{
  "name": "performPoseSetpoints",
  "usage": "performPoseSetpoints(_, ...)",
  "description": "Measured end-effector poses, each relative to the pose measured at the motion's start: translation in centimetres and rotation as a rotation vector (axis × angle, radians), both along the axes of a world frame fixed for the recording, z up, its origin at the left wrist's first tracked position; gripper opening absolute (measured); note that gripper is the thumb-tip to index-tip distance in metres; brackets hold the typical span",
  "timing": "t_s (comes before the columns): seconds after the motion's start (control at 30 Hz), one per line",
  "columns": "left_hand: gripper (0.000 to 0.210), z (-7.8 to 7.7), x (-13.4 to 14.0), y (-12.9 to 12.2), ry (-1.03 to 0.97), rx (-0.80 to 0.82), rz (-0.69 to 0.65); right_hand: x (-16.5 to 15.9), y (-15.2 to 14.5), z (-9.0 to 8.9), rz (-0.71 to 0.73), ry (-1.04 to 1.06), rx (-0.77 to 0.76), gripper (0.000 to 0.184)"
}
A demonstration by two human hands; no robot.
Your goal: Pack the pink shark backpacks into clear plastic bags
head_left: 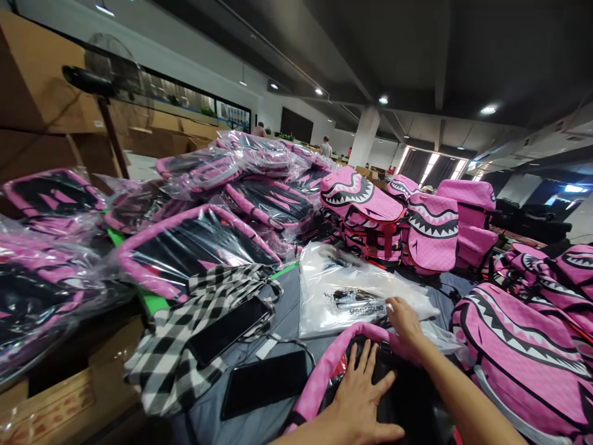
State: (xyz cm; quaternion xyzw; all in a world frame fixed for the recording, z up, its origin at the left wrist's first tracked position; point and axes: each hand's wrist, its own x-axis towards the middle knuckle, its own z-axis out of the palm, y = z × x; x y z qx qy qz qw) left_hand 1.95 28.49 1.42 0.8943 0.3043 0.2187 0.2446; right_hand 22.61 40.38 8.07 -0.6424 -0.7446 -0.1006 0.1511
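A backpack [319,377] with a pink rim and black panel lies at the lower centre, right in front of me. My left hand [359,395] rests flat on the black panel, fingers spread. At the bag's top right corner is my right hand [406,326], fingers stretched out over the edge of a stack of clear printed plastic bags [340,272]; its thumb is hidden. Beside the backpack lie two dark phones, one phone [264,383] on the grey cloth and another phone [229,327] on a black-and-white checked cloth [162,346].
Plastic-wrapped backpacks [194,247] are heaped at left and centre back. Unwrapped pink shark-mouth backpacks [519,358] crowd the right, with more standing backpacks [433,232] behind. Cardboard boxes [41,80] and a fan [111,80] stand at far left. Two people are in the distance.
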Motion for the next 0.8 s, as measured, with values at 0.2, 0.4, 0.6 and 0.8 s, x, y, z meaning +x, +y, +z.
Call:
performPoseSetpoints(0.2,0.063,-5.6,2.5,2.0,-0.012,0.064,0.045,1.1,11.6,-0.9,-0.185,0.017,0.013,0.055)
performPoseSetpoints(0.4,0.067,-7.5,3.5,2.7,-0.02,0.028,0.177,1.1,12.9,0.2,-0.151,0.054,0.049,0.023)
performPoseSetpoints(0.6,0.076,-3.2,0.6,1.5,-0.081,0.081,-0.027,1.3,8.5,10.6,-0.105,0.104,0.334,0.023)
performPoseSetpoints(0.8,0.084,-2.0,0.7,1.2,-0.126,0.054,0.033,0.7,-4.7,19.8,0.163,0.172,0.885,0.029)
